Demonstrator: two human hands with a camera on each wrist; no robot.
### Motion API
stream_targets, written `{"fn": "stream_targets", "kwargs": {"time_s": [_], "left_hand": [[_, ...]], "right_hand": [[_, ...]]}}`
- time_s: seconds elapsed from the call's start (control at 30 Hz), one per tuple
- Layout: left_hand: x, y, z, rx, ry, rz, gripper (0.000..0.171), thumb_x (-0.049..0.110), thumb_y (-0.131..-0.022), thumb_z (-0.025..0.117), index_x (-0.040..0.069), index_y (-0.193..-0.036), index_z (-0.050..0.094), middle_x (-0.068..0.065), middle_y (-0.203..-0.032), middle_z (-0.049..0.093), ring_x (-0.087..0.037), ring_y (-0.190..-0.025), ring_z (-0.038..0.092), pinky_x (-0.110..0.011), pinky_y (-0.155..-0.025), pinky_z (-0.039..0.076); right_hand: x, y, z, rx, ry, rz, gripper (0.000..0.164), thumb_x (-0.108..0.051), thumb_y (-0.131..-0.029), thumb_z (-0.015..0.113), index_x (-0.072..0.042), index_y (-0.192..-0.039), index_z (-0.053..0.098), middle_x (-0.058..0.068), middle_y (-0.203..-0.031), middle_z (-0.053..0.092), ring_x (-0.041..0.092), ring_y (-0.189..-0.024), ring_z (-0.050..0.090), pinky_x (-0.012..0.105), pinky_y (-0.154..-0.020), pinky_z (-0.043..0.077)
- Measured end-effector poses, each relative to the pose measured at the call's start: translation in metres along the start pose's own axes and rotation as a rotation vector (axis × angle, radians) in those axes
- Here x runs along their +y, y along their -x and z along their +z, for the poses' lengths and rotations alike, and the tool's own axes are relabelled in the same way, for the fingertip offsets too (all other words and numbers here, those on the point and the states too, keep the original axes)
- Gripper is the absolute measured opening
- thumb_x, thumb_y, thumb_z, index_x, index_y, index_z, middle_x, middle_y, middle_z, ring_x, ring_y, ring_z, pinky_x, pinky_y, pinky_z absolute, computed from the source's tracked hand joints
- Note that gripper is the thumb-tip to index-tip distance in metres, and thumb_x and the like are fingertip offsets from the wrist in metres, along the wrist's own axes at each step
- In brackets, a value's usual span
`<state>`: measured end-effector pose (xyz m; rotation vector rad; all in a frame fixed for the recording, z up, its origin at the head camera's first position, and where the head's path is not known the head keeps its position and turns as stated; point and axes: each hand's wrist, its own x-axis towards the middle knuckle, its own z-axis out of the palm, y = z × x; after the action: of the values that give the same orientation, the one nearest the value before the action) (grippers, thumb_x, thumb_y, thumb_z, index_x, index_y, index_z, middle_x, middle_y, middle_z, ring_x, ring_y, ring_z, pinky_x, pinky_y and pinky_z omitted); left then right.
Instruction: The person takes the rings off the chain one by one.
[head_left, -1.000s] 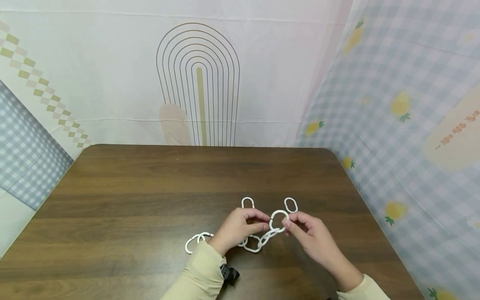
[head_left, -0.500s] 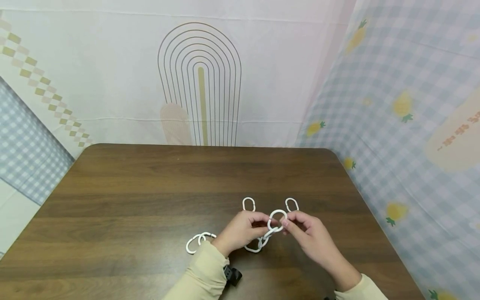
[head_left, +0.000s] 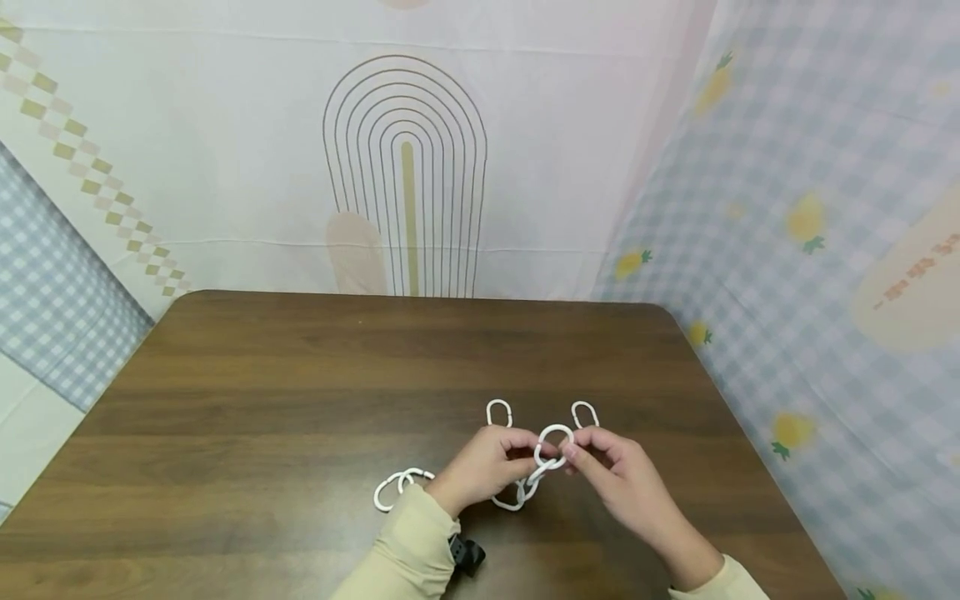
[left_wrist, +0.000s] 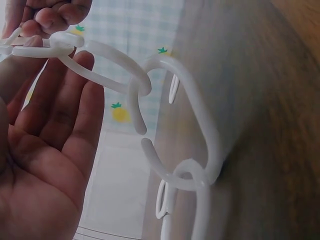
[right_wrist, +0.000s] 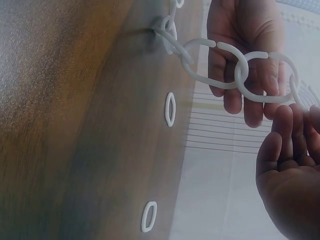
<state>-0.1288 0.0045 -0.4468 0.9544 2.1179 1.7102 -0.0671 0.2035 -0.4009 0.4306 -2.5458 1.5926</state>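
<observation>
A chain of white plastic links (head_left: 531, 486) hangs between my hands and trails onto the table. My left hand (head_left: 483, 467) pinches a link near the raised end, thumb on one side and fingers behind, as the right wrist view also shows. My right hand (head_left: 618, 475) holds the end ring (head_left: 555, 428) between thumb and fingertips. Open gaps show in several links, such as the hanging link (left_wrist: 202, 115) in the left wrist view. Part of the chain is hidden beneath the left hand and forearm; links (head_left: 377, 497) emerge to their left.
Two loose white links lie beyond the hands: the left one (head_left: 498, 402) and the right one (head_left: 583, 404). They rest on a brown wooden table (head_left: 300, 358), with a patterned cloth (head_left: 540, 150) behind it. A black device (head_left: 468, 554) sits at the left wrist.
My left hand has shifted slightly right, closer to the end ring and my right hand. Both hands keep their hold on the chain, and the head view has tilted a little.
</observation>
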Motion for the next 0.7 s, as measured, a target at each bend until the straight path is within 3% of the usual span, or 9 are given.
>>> {"fn": "stream_targets", "kwargs": {"time_s": [0.2,0.5,0.7], "left_hand": [[0.0022,-0.0002,-0.0003,-0.012,-0.028,0.015,0.017,-0.002,-0.092,0.066,0.003,-0.105,0.076,-0.006,-0.098,0.075,0.001,-0.082,0.059,-0.017,-0.074,0.050],[0.0016,0.0000,-0.0001,0.023,-0.057,-0.007,0.013,0.003,-0.093,0.068,0.007,-0.099,0.078,-0.001,-0.093,0.075,0.001,-0.081,0.060,-0.019,-0.074,0.051],[-0.0001,-0.0004,-0.0032,0.024,-0.073,0.025,0.011,0.004,-0.092,0.069,0.006,-0.099,0.078,-0.002,-0.094,0.076,0.001,-0.082,0.061,-0.019,-0.077,0.051]], "right_hand": [[-0.0014,0.0004,-0.0002,-0.003,0.000,-0.033,0.008,-0.004,-0.099,0.061,-0.006,-0.095,0.069,0.003,-0.083,0.068,0.011,-0.075,0.066,0.027,-0.068,0.057],[-0.0015,0.0023,-0.0017,0.007,0.021,0.014,0.008,-0.010,-0.099,0.063,-0.010,-0.094,0.069,0.010,-0.084,0.070,0.016,-0.077,0.068,0.027,-0.069,0.056],[-0.0010,0.0048,-0.0008,0.007,0.029,-0.023,0.008,-0.008,-0.098,0.063,-0.009,-0.094,0.070,0.004,-0.084,0.072,0.019,-0.079,0.069,0.027,-0.071,0.056]]}}
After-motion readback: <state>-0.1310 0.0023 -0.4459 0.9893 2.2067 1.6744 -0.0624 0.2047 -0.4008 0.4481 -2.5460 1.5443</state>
